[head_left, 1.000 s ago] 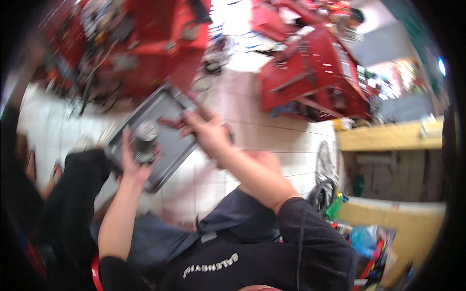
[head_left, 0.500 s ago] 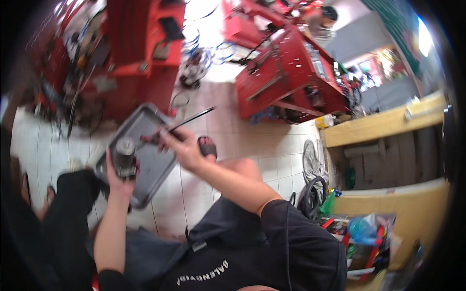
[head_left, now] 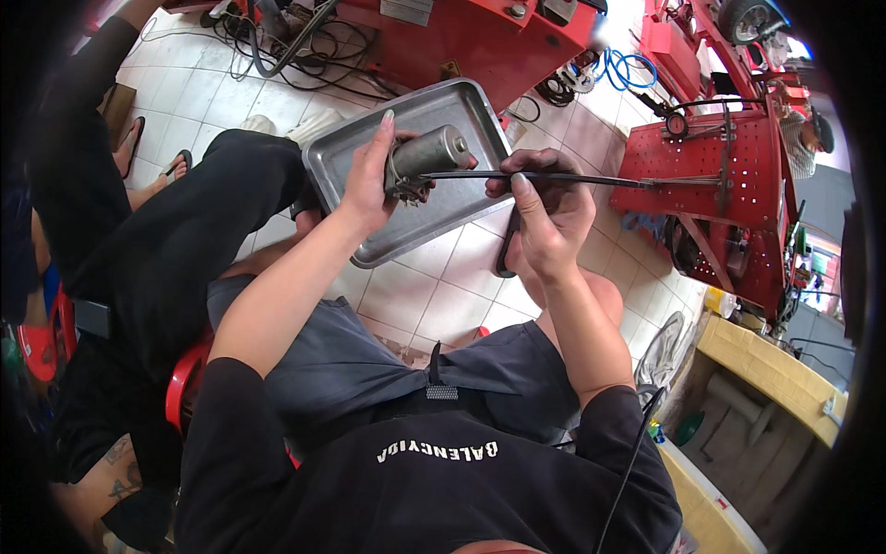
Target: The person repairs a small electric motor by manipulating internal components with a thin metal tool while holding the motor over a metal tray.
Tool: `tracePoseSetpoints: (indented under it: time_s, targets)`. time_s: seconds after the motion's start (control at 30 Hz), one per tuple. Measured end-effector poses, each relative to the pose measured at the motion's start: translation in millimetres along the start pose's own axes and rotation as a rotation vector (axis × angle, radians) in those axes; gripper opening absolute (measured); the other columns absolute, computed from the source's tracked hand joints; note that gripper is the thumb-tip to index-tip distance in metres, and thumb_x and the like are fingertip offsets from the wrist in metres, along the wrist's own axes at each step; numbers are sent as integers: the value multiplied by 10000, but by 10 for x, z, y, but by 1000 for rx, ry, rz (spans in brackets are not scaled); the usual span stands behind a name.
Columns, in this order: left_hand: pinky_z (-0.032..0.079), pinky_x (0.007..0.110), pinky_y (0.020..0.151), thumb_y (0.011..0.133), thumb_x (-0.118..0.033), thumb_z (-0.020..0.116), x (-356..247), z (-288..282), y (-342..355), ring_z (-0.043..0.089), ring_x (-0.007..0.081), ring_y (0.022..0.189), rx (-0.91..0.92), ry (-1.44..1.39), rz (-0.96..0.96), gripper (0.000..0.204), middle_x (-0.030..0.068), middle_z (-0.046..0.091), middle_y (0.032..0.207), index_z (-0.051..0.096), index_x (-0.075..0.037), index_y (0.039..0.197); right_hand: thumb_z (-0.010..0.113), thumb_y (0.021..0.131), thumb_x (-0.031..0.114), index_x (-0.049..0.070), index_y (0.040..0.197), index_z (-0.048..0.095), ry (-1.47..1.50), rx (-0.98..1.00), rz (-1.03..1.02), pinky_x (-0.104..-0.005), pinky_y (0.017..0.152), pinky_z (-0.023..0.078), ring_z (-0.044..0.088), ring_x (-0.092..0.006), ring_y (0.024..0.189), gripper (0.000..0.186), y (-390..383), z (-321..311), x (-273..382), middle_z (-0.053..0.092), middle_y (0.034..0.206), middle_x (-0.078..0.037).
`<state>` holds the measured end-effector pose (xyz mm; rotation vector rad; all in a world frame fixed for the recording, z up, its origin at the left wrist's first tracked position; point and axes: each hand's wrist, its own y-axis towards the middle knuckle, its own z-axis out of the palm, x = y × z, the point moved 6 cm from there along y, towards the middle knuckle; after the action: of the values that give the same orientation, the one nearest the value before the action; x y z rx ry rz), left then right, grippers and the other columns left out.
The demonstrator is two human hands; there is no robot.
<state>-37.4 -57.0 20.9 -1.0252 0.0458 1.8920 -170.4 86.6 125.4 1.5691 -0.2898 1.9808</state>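
In my left hand (head_left: 371,185) is a grey metal cylindrical part (head_left: 426,155), tilted, with a small knob on its far end and uneven fittings at its base. The fingers wrap round that base. My right hand (head_left: 551,217) pinches a long thin black rod (head_left: 604,179) between thumb and fingers, its fingertips darkened with grime. The rod lies almost level, and its left end overlaps the lower part of the cylinder; whether they touch I cannot tell. Under both lies a grey metal tray (head_left: 420,229) with a raised rim.
A person in black trousers (head_left: 175,198) sits close on my left, near a red plastic stool (head_left: 186,379). Beyond the tray stands a red machine (head_left: 480,42) with black cables. At the right are a red perforated cabinet (head_left: 711,171) and a yellowish bench edge (head_left: 775,374).
The view has swung left, bringing the tray toward the middle. The cylinder has tipped from upright to slanted. The rod has turned nearly level, and its left end now overlaps the cylinder.
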Motion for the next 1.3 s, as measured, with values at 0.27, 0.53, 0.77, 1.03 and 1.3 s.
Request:
tracePoseSetpoints:
  time_s: [0.27,0.53,0.77,1.03,1.3]
  targets:
    - [549,365,506,1005,-580,449,57,75,-13,681,253,666,30,41,-25,605,161,673,902,585,2,1099,554,941,-102,-70,1166,512,1,57,-34,-382,832,589,682,-254,942,231,-28,20,7,638,1062,-199]
    - [553,349,498,1001,-575,469,31,70,-28,682,229,666,21,41,-10,610,153,676,881,618,14,1058,577,928,-104,-60,1158,514,-28,70,-48,-379,792,579,664,-254,902,242,-7,70,-27,622,1078,-221]
    - [561,357,520,1008,-581,436,40,48,-39,690,251,664,60,110,-10,602,166,673,917,569,-5,1121,572,925,-111,-65,1139,521,-42,71,-27,-381,804,592,662,-243,906,225,-16,92,-2,612,1084,-216]
    - [549,328,505,1011,-550,470,35,60,-26,683,209,665,47,235,69,572,133,673,894,627,-2,1057,583,916,-111,-81,1085,542,-79,113,-76,-359,783,599,667,-235,876,177,-18,66,8,605,1063,-215]
    - [538,321,508,1006,-541,492,91,38,-24,681,209,669,26,208,49,562,135,669,871,629,2,1054,595,909,-106,-83,1045,545,-68,93,-51,-355,755,603,673,-240,843,146,-24,92,-3,611,1034,-213]
